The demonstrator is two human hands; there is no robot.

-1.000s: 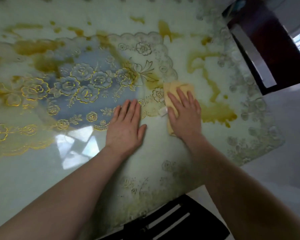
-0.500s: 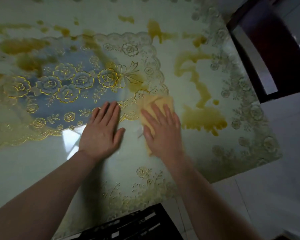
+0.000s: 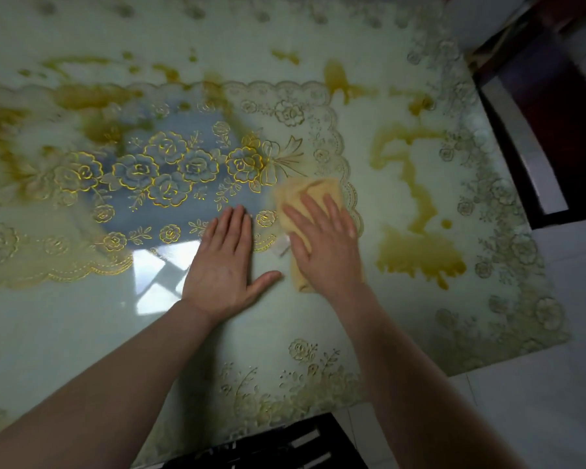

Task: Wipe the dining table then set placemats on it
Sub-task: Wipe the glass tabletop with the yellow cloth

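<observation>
— What are your hands doing, left to right?

— I'm bracing my left hand [image 3: 224, 265] flat on the dining table [image 3: 65, 333], fingers together, thumb out, holding nothing. Just beside it, I'm pressing my right hand [image 3: 322, 247] flat onto the yellow cloth [image 3: 313, 191], fingers spread over it.

— How is the cloth handling?

— It's looking soft and limp, bunching under my palm, so I'm judging a flat press suits it better than a pinch. The glossy floral table cover [image 3: 170, 170] is probably slick.

— And further right?

— The yellow spill [image 3: 416, 255] is lying near the cloth, not touching it. No placemats are showing; the cloth's edges are blurring, and the dark chair [image 3: 555, 106] is being cut off.
</observation>
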